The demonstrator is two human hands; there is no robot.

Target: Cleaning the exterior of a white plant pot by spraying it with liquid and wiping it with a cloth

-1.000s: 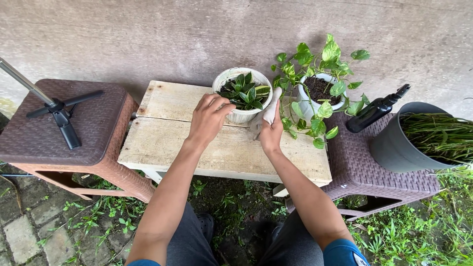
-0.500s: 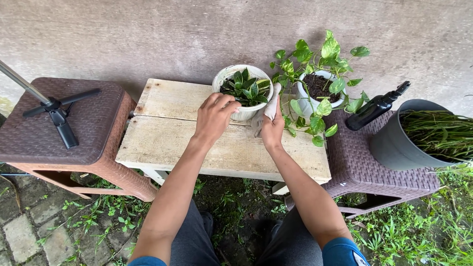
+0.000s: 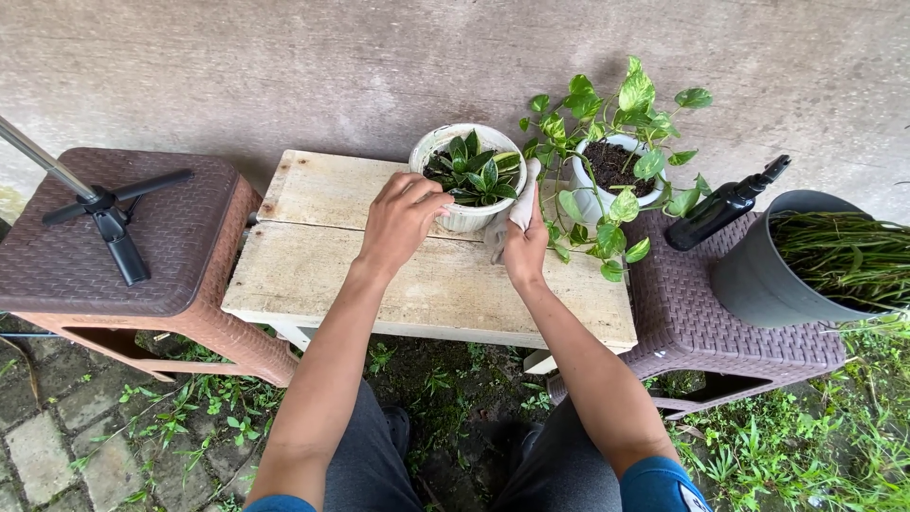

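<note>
Two hands: we have both at the small white ribbed plastic pot (image 3: 471,216) with dark, pale-edged leaves (image 3: 477,176), which stands at the back edge of the pale, weathered wooden bench (image 3: 322,275).
Left hand (image 3: 400,222): our fingers curl loosely against the pot's left side, steadying it; half a second ago they lay a little further over the rim, so they have slipped back toward the wall of the pot.
Right hand (image 3: 523,248): we grip a crumpled off-white cloth (image 3: 517,214) and press it against the pot's right side, in much the same place as a second ago.
What this means: we judge that the wiping carries on around the pot, with only small shifts of grip.
Nearby: a white pot of trailing green vine (image 3: 607,161) just to the right, a dark spray bottle (image 3: 722,209) and a grey pot of grassy stems (image 3: 787,270) on a purple woven stool (image 3: 720,332).
</note>
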